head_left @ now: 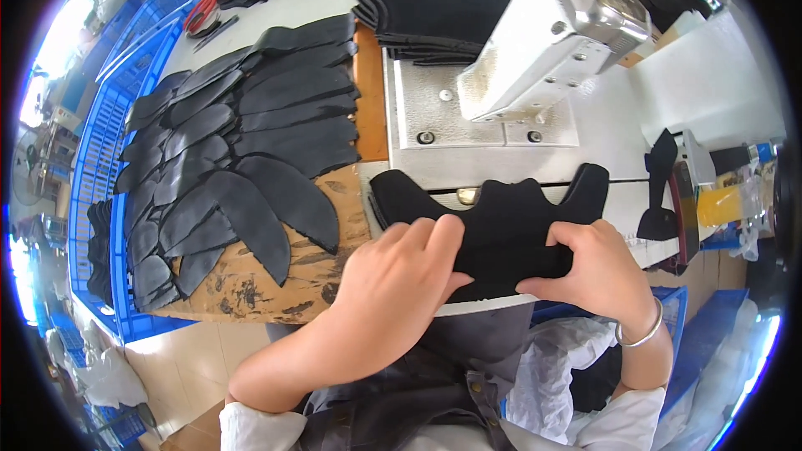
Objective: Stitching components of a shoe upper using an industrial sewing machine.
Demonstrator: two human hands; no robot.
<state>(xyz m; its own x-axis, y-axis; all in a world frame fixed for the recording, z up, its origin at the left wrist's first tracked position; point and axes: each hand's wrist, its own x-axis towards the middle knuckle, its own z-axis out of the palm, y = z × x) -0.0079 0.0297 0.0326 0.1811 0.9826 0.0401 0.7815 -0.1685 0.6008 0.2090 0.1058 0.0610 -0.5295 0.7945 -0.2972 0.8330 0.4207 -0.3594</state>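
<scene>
At 6 o'clock of the grey sewing machine (543, 42), black shaped fabric piece (501, 230) lying 9-to-3, pinched by left hand (399, 284) and right hand (597, 271), 2 grips closed.

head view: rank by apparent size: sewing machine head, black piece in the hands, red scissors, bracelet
1. sewing machine head
2. black fabric piece, close behind, partly covered by the left hand and right hand, so unsure
3. red scissors
4. bracelet, similar to the scissors

I see a black fabric piece (501, 225), matte black leather cutouts (251, 134), blue crates (100, 142), red scissors (203, 8), a silver-grey sewing machine (551, 33)
</scene>
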